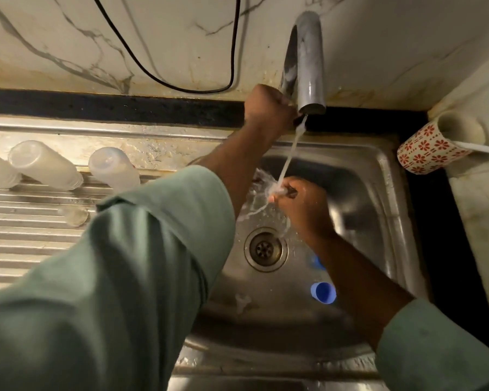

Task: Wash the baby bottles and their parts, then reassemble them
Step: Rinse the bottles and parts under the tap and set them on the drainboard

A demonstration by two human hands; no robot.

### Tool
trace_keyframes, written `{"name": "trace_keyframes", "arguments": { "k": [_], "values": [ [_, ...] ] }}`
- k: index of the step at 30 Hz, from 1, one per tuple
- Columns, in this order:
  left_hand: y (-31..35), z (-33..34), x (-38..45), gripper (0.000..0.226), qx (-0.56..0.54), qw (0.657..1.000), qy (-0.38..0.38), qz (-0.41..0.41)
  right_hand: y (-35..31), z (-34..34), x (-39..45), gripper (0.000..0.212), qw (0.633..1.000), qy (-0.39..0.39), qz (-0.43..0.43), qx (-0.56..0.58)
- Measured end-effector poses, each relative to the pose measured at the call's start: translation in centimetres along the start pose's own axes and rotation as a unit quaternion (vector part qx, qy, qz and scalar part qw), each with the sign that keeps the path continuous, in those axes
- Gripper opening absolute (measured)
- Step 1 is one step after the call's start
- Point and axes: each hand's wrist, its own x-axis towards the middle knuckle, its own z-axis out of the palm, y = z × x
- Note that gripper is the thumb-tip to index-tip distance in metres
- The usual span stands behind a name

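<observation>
Roughly midway, bottles (44, 165) drain at nine o'clock while the right hand (299, 204) pinches a small clear part (277, 190) under the stream, the left hand (266, 107) grips the tap (308, 66), and blue caps (322, 292) wait unwashed at five o'clock.

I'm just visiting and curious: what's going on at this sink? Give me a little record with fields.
activity: rinsing a small part under running water
left hand: curled round the tap near its spout
right hand: holds a small clear part in the stream; what the part is cannot be told
draining board: three clear bottles upside down
sink: blue pieces lying near the drain
right of sink: patterned cup on its side
</observation>
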Motion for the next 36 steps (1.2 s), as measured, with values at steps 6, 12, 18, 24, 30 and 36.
{"name": "trace_keyframes", "arguments": {
  "k": [6,12,18,24,30,36],
  "values": [
    [-1.7,-2.3,-3.6,0.012,0.014,0.998,-0.066,0.016,-3.3,-4.2,0.2,0.013,0.983,0.107,-0.149,-0.021],
    [-7.8,-4.5,-11.4,0.007,0.281,0.954,-0.103,-0.003,-0.5,-1.3,-4.3,0.017,0.949,-0.13,0.02,-0.288],
    [-11.7,-10.5,-16.5,0.03,0.358,0.929,-0.09,0.017,-1.0,1.0,-6.4,0.021,0.918,-0.213,0.048,-0.331],
    [-14.7,-19.8,-20.7,0.022,0.286,0.957,0.026,0.048,-7.4,3.4,-5.7,0.014,0.967,-0.056,-0.049,-0.243],
    [-22.7,-30.5,-23.6,0.033,0.417,0.909,-0.005,-0.014,-15.3,9.6,-7.5,0.022,0.968,-0.108,-0.1,-0.204],
    [-25.3,-33.7,-23.9,0.031,0.391,0.919,-0.04,0.026,-23.1,21.6,-9.9,0.035,0.922,-0.194,-0.254,-0.22]
  ]
}}
